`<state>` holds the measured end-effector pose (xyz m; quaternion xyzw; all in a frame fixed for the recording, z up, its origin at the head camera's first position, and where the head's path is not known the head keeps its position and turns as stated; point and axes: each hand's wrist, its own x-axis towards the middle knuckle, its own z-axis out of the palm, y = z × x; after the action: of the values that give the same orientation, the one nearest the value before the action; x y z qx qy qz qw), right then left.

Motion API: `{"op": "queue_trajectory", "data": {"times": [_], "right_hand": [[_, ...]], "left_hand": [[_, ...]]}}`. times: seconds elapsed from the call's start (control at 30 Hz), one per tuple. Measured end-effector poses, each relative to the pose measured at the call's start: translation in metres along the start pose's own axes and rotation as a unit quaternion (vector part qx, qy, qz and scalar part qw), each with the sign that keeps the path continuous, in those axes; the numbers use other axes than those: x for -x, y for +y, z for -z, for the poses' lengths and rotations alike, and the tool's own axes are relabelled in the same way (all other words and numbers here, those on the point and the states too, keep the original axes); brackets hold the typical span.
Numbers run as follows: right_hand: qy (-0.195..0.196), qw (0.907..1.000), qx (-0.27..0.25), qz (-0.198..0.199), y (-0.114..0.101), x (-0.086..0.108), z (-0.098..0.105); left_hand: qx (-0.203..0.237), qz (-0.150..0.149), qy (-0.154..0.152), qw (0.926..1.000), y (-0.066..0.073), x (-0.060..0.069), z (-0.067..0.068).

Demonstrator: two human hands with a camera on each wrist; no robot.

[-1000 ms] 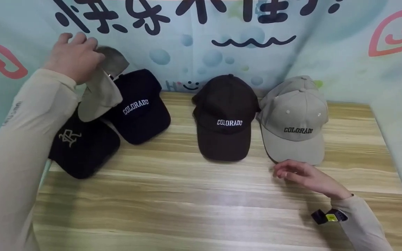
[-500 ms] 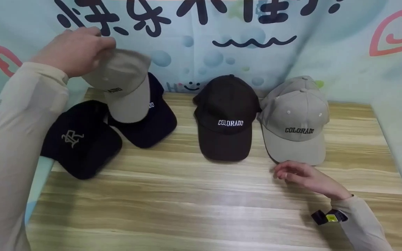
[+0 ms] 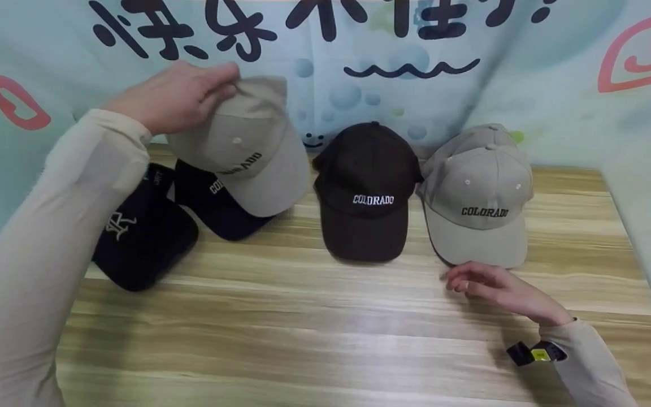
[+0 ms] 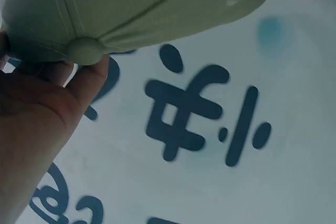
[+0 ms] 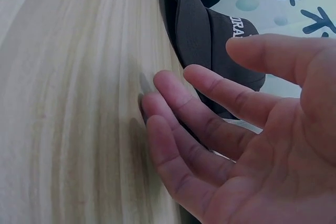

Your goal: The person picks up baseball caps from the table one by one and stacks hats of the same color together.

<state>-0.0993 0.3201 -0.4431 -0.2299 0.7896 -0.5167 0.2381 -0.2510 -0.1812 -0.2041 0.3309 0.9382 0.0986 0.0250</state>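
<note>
In the head view my left hand (image 3: pixel 181 96) grips a light grey baseball cap (image 3: pixel 269 158) by its crown, holding it up over a navy COLORADO cap (image 3: pixel 229 217) at the left. The left wrist view shows the fingers at the button on top of the held cap (image 4: pixel 157 9). My right hand (image 3: pixel 509 291) lies loosely curved on the table, just in front of the brim of a grey COLORADO cap (image 3: pixel 484 186). Nothing is between its fingers in the right wrist view, where a dark brown cap (image 5: pixel 197 30) shows beyond it.
A navy cap with a monogram (image 3: pixel 144 237) sits at the far left, partly behind the left sleeve. The brown COLORADO cap (image 3: pixel 368 175) stands mid-row. Behind the grey cap, another grey cap (image 3: pixel 486 130) peeks out. A printed cloth (image 3: pixel 325 56) hangs behind the wooden table (image 3: pixel 303 328).
My left hand has carried the light grey cap to the right, across the navy COLORADO cap, and its lettered front has turned into sight. The right hand has hardly moved.
</note>
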Motion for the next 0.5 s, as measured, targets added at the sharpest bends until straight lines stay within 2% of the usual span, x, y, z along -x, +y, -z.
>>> {"op": "queue_trajectory", "data": {"times": [0.1,0.17,0.37,0.5], "right_hand": [[0.002,1.0,0.0,0.002,-0.002,0.001,0.002],[0.005,1.0,-0.005,-0.005,-0.003,0.002,0.003],[0.011,0.9993,-0.025,-0.027,-0.004,0.007,0.008],[0.011,0.9993,-0.035,-0.011,-0.004,0.01,0.011]], "left_hand": [[0.021,-0.016,-0.021,0.9994,0.009,-0.007,-0.006],[0.036,-0.027,-0.023,0.9987,0.015,-0.011,-0.01],[0.067,-0.065,-0.001,0.9956,0.033,-0.019,-0.02],[0.091,-0.105,0.022,0.99,0.049,-0.028,-0.028]]}}
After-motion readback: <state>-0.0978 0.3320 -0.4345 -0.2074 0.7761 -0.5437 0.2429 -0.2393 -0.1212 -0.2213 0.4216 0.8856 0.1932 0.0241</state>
